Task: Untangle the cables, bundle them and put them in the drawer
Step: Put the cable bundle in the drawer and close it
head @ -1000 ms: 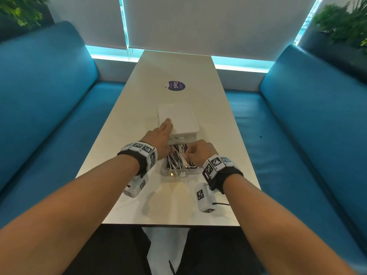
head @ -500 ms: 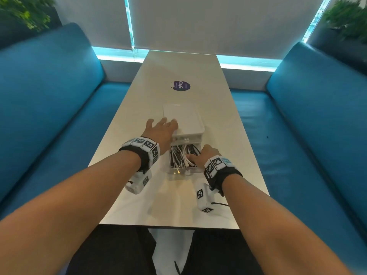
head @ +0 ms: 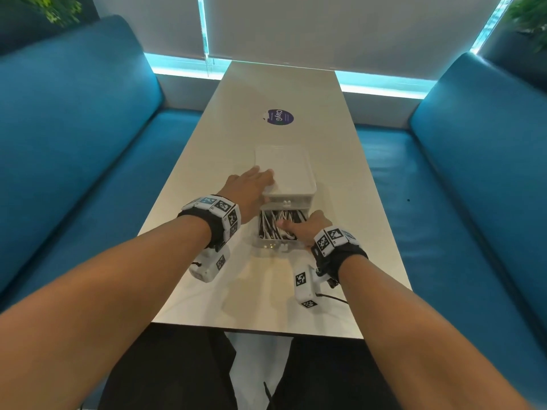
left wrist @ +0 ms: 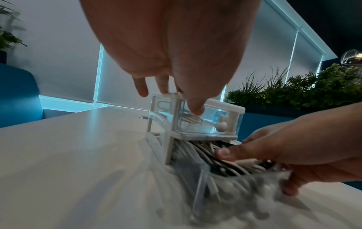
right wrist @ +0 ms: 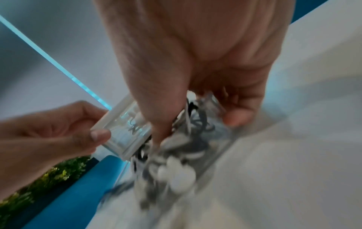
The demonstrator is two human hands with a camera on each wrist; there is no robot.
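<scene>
Since a second ago: left hand point(head: 247, 192) slid from the organizer's near-left corner up its left side, fingers now straight and laid along the top edge, thumb on the clear side wall. Right hand point(head: 307, 229) went from a fist over the drawer's middle to its right side. Drawer point(head: 270, 246) looks pulled out about the same, head view has drifted a bit.

Left to right now:
- Left hand flat on the organizer point(head: 285, 170), bracing it, not gripping.
- Organizer on the table point(head: 266, 285), upper drawer point(left wrist: 207, 124) closed, a coiled cable visible through its clear wall.
- Lower drawer open toward me, full of cables point(head: 273, 224), white and black, lying lengthwise.
- Right hand curled round the drawer's right wall: thumb on the cables inside, fingers outside against the wall. Right wrist view is blurred.

Blue benches point(head: 74, 119) flank the table on both sides.
</scene>
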